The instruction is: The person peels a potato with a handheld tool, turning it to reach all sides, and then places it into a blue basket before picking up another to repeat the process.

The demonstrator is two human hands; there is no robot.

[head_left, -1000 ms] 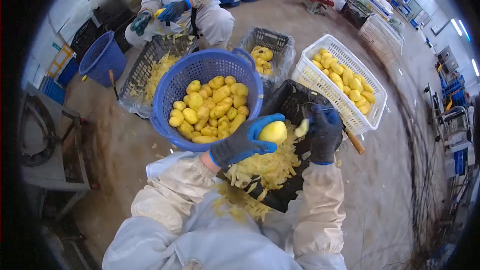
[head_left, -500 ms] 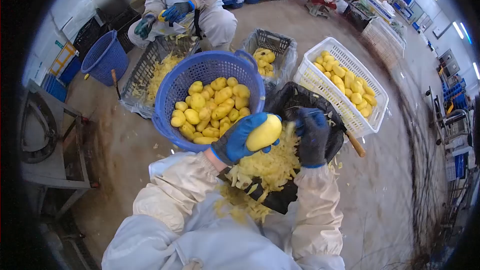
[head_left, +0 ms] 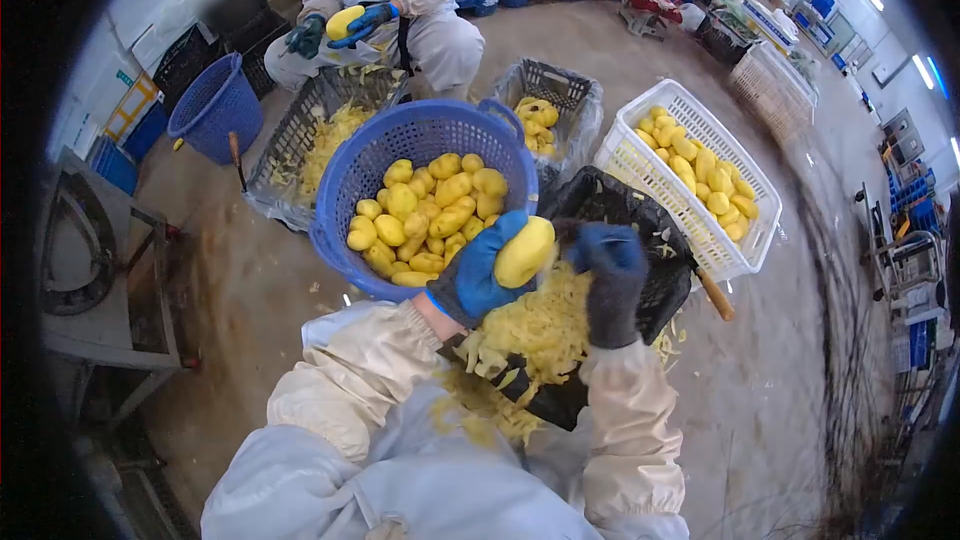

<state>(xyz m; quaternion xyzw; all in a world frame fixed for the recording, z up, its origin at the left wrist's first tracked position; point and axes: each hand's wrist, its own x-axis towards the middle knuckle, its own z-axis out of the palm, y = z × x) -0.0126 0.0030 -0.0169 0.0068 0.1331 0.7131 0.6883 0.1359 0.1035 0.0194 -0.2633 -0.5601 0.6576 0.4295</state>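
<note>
In my left hand (head_left: 472,278), gloved in blue and dark grey, is a peeled yellow potato (head_left: 525,252), held above a heap of peelings (head_left: 545,335). My right hand (head_left: 612,285) is curled closed just right of the potato; motion smears it, and what its fingers grip is hidden. The peelings lie in and over a black-lined container (head_left: 655,230) in front of me. Beyond my left hand stands a blue plastic basket (head_left: 335,175) with many yellow potatoes (head_left: 420,215) inside.
A white crate (head_left: 735,258) of potatoes stands at the right, near a wooden-handled tool (head_left: 715,295). Across from me a co-worker (head_left: 440,40) holds another potato (head_left: 345,22) over a lined crate of peelings (head_left: 275,180). A metal stand (head_left: 110,320) is at the left.
My right hand has moved slightly left and up, closer to the potato. The potato has turned more upright in my left hand. The co-worker's potato shows more fully.
</note>
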